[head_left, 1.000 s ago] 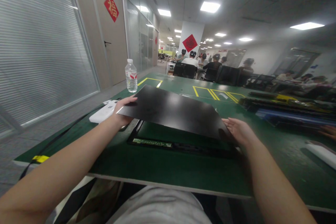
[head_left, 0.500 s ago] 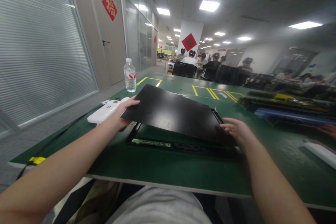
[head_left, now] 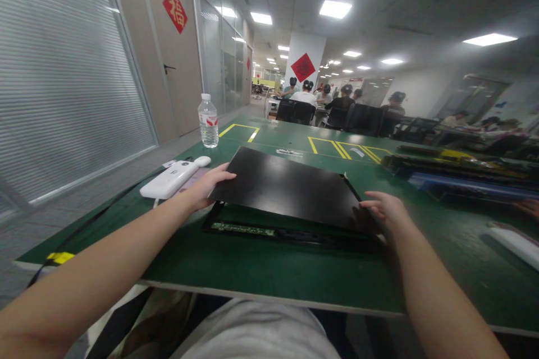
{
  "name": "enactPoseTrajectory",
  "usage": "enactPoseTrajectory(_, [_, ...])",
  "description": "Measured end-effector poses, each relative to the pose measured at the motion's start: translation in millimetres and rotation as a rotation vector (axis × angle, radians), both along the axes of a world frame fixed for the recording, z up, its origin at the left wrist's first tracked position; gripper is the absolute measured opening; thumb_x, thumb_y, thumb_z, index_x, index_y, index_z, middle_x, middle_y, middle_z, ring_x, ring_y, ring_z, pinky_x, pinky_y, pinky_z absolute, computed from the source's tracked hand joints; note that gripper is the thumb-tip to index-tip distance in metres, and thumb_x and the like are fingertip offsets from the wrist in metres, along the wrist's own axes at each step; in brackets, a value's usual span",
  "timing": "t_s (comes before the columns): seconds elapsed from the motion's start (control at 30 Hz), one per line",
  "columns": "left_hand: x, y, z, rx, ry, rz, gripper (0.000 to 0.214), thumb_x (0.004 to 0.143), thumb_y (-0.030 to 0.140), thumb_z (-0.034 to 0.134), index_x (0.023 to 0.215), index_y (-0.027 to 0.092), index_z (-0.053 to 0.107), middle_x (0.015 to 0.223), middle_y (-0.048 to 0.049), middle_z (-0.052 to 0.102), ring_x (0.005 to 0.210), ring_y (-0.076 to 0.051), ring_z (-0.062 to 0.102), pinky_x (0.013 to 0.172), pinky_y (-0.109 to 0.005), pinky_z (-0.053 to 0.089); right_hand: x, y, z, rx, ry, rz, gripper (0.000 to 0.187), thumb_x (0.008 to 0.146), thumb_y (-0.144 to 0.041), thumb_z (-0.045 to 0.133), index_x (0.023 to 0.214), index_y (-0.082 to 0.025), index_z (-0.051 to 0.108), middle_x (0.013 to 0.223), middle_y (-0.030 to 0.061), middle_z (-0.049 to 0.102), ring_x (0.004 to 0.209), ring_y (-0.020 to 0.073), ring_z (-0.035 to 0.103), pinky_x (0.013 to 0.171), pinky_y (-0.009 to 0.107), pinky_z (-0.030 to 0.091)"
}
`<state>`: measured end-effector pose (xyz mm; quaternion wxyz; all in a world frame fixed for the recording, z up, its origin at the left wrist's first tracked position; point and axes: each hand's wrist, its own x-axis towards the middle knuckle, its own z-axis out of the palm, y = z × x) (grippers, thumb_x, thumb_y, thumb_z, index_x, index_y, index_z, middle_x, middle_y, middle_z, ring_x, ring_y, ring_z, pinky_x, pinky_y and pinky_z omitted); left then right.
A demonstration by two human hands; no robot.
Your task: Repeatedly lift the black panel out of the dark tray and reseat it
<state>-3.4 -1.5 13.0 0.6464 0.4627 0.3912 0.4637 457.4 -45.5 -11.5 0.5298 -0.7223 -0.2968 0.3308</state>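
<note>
Frame: flat on the bench, circuit strip along its near side.
Right hand: fingers at the panel's right edge; whether they grip, I cannot tell.
Left hand: pinches the panel's raised left edge.
Panel: tilted over the frame; left edge lower now, gap narrowed.

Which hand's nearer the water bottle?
Left. The left hand holds the left edge of the black panel, short of the water bottle; the right hand is farther off, by the panel's right end.
</note>
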Motion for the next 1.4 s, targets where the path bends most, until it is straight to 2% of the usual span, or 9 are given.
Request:
enactPoseTrajectory(0.2, [1, 1, -1.6, 0.03, -0.026, -0.009, 0.048, 0.065, 0.015, 0.074, 0.113, 0.023, 0.069, 0.093, -0.0075, 0.077, 0.073, -0.025, 0.073, 0.058, -0.03, 0.056, 2, 0, -0.8, 0.005, -0.045, 0.021, 0.036, 0.074, -0.032, 0.066, 0.104, -0.013, 0.066, 0.076, 0.0187, 0.075, 0.035, 0.0078, 0.035, 0.031, 0.021, 0.022])
enactPoseTrajectory(0.43, [0, 4, -6.6, 0.023, -0.002, 0.074, 0.036, 0.063, 0.015, 0.079, 0.098, 0.02, 0.068, 0.082, -0.0066, 0.075, 0.068, -0.023, 0.071, 0.059, -0.03, 0.055, -6, -6, 5.1, -0.005, -0.113, 0.005, 0.024, 0.07, -0.027, 0.065, 0.089, -0.012, 0.067, 0.07, 0.0179, 0.074, 0.035, 0.0076, 0.031, 0.033, 0.023, 0.021])
enactPoseTrajectory(0.73, [1, 5, -10.3, 0.007, 0.005, 0.085, 0.04, 0.066, 0.015, 0.078, 0.102, 0.023, 0.063, 0.087, -0.0048, 0.074, 0.069, -0.022, 0.071, 0.058, -0.029, 0.056, -10, -8, 4.5, 0.013, -0.154, -0.013, 0.018, 0.069, -0.026, 0.065, 0.083, -0.015, 0.065, 0.061, 0.013, 0.071, 0.037, 0.0084, 0.032, 0.036, 0.023, 0.023])
enactPoseTrajectory(0.9, [4, 4, -10.1, -0.001, 0.019, 0.067, 0.038, 0.067, 0.013, 0.077, 0.102, 0.022, 0.064, 0.087, -0.005, 0.074, 0.071, -0.021, 0.072, 0.062, -0.028, 0.056, -8, -9, 3.7, 0.002, -0.24, -0.032, 0.02, 0.069, -0.028, 0.065, 0.085, -0.016, 0.068, 0.066, 0.0119, 0.073, 0.043, 0.0123, 0.043, 0.041, 0.025, 0.031])
enactPoseTrajectory(1.23, [6, 2, -8.3, 0.003, 0.018, 0.041, 0.028, 0.068, 0.014, 0.077, 0.094, 0.022, 0.069, 0.088, -0.0062, 0.076, 0.073, -0.024, 0.073, 0.063, -0.03, 0.057, 2, -3, -5.7, -0.106, -0.563, 0.032, 0.024, 0.071, -0.036, 0.062, 0.086, -0.019, 0.073, 0.074, 0.0073, 0.075, 0.058, 0.0188, 0.059, 0.051, 0.028, 0.04])
enactPoseTrajectory(1.4, [4, 6, -9.7, -0.036, -0.013, 0.002, 0.04, 0.067, 0.016, 0.077, 0.106, 0.019, 0.069, 0.095, -0.009, 0.078, 0.08, -0.025, 0.075, 0.068, -0.031, 0.058, 2, -3, -6.8, -0.129, -0.584, 0.047, 0.022, 0.072, -0.036, 0.061, 0.083, -0.021, 0.073, 0.078, 0.0061, 0.076, 0.064, 0.0208, 0.064, 0.052, 0.028, 0.041])
